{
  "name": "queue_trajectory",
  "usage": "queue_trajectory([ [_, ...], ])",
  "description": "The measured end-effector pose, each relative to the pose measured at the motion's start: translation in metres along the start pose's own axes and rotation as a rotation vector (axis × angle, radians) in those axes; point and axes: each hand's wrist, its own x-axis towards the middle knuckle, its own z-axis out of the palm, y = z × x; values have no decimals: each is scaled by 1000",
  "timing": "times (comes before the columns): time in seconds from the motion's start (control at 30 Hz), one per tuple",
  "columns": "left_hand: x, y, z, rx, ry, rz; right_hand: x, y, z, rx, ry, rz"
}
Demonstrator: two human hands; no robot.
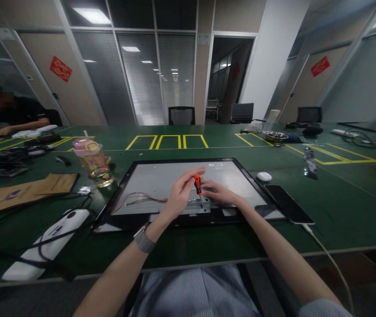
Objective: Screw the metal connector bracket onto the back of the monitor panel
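Note:
A screwdriver (pixel 197 184) with an orange and black handle stands nearly upright, its tip down at a metal bracket (pixel 192 210) on the panel's near side. My left hand (pixel 180 191) is closed on the handle from the left, thumb against it and fingers reaching over behind. Beside the shaft, my right hand (pixel 220 193) lies low over the panel with fingers stretched toward the screwdriver; whether they touch it is hard to see. Under both hands lies a flat display panel (pixel 151 176), grey-backed with a black frame. Thin coloured wires (pixel 138 197) run leftward from the bracket.
Left stand a pink-lidded cup (pixel 88 156), a paper envelope (pixel 25 191) and a white power strip (pixel 50 242) with black cables. Right are a phone (pixel 288 203) on a cable and a white earbud case (pixel 264 176). Farther back sits a metal bowl (pixel 276 136). Another person (pixel 12 110) sits far left.

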Motion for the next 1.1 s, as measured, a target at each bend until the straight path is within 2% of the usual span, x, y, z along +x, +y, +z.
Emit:
queue_trajectory([
  [0.07,0,-4,-1,2,27,-32,0,-2,0,1,1,16],
  [0.17,0,-13,-1,63,191,17,-1,-3,0,-5,9,53],
  [0.27,1,-17,-1,94,269,15,-1,-5,-1,-1,10,66],
  [0.33,2,-17,-1,68,261,2,-2,-6,-1,9,5,71],
  [0.47,4,-16,-5,-133,133,-60,-2,-9,-1,16,12,86],
  [0.53,5,-17,-7,-176,109,-103,-2,-9,-1,11,13,96],
  [0.8,4,-14,-5,56,254,-21,-1,-5,0,-4,13,91],
  [1.0,4,-15,-8,-75,181,-41,-2,-9,0,-4,10,117],
  [1.1,4,-14,-8,-25,216,-44,-2,-9,0,3,12,114],
])
